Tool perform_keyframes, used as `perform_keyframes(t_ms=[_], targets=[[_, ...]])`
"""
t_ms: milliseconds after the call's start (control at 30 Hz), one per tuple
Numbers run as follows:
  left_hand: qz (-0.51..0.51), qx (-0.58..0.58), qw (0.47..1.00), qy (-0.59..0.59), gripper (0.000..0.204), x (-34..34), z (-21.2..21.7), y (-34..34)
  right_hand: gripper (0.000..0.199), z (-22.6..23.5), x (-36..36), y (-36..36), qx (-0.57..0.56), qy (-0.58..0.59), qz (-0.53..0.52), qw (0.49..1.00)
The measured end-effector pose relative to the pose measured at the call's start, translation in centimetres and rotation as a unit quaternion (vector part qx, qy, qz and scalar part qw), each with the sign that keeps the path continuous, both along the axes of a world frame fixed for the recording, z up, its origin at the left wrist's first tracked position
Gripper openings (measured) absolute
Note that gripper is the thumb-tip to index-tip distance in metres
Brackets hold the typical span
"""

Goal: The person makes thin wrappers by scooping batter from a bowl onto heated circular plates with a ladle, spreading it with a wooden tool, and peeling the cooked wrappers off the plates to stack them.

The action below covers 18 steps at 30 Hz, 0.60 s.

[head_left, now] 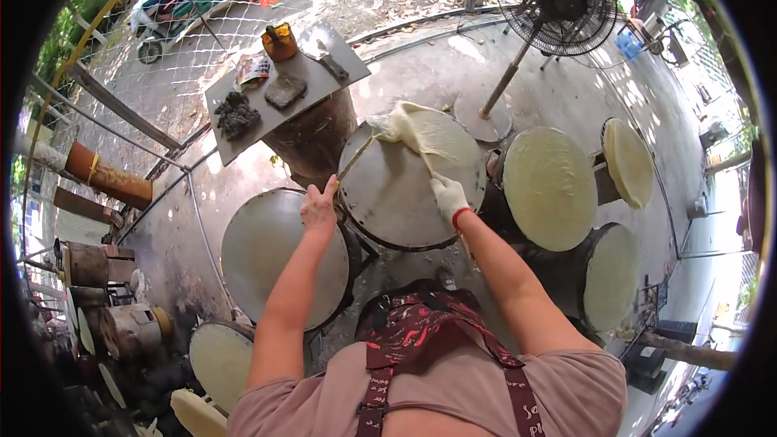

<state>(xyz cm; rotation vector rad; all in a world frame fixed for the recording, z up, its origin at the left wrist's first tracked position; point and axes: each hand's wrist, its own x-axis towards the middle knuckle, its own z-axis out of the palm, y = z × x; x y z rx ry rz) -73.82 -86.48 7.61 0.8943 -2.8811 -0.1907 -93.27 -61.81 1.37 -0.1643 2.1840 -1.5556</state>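
Out beyond left hand (319,209) and right hand (448,197) — fingers (331,185) wrapped round sticks (357,159) — pale sheet (419,127)

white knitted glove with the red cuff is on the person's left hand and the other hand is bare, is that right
Wrong hand: the head view shows the white knitted glove, with its red cuff, on the right hand; the other, the left hand, is bare.

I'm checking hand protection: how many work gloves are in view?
1: a white glove with a red cuff, on the right hand. The left hand is bare. Others could be hidden at the dim lower left.
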Motion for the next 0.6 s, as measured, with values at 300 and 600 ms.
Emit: perform_keyframes(t_ms=[300,600], targets=[[0.038,-0.046,0.998,0.005,0.064,5.1,-0.2,3.5,0.036,0.3,-2.1,2.8,0.034,0.101,0.083,0.991],[0.118,0.004,0.992,-0.044,0.065,10.8,2.1,8.4,0.035,2.3,-5.2,4.4,-0.085,-0.104,0.079,0.988]])
